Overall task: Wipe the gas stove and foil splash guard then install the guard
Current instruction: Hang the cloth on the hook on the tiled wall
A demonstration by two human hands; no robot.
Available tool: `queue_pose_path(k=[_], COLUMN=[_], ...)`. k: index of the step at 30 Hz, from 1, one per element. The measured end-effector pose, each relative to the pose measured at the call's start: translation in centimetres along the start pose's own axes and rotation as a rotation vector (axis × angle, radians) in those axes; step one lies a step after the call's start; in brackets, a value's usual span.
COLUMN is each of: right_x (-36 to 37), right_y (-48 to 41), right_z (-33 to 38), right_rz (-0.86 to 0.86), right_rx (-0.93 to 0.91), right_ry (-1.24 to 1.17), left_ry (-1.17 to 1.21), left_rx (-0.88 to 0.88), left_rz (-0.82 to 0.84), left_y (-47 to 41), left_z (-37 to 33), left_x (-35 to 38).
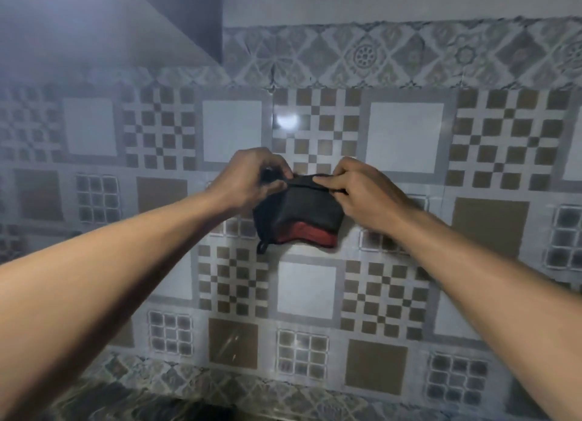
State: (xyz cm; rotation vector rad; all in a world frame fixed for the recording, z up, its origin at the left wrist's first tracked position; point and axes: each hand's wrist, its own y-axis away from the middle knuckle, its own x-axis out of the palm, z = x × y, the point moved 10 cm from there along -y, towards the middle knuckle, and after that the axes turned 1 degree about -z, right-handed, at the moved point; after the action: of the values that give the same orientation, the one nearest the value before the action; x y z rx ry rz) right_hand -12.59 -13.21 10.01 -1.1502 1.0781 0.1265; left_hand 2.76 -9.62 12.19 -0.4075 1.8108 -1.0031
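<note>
Forearms reach up from both sides. Left grip and right grip pinch a black cloth by its top edge (red trim below) before the patterned wall.

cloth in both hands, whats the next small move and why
Probably fold the cloth flat into a pad before wiping. The left hand and right hand each pinch its top edge, holding it up in front of the tiled wall, and it hangs bunched, red edge at the bottom. The stove is not in view.
</note>
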Motion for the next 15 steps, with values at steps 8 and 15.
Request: queue_pose_path(k=[8, 15], right_x=[1.1, 4.8], right_y=[-0.6, 1.7], right_z=[-1.6, -1.3], right_rz=[-0.075, -0.023], right_rx=[0.129, -0.051], right_ry=[0.064, 0.176], left_ry=[-0.263, -0.255], left_rx=[0.178, 0.066], left_rz=[-0.142, -0.097], left_y=[0.1, 2.7], left_z=[-0.7, 0.5], left_x=[1.9, 3.5])
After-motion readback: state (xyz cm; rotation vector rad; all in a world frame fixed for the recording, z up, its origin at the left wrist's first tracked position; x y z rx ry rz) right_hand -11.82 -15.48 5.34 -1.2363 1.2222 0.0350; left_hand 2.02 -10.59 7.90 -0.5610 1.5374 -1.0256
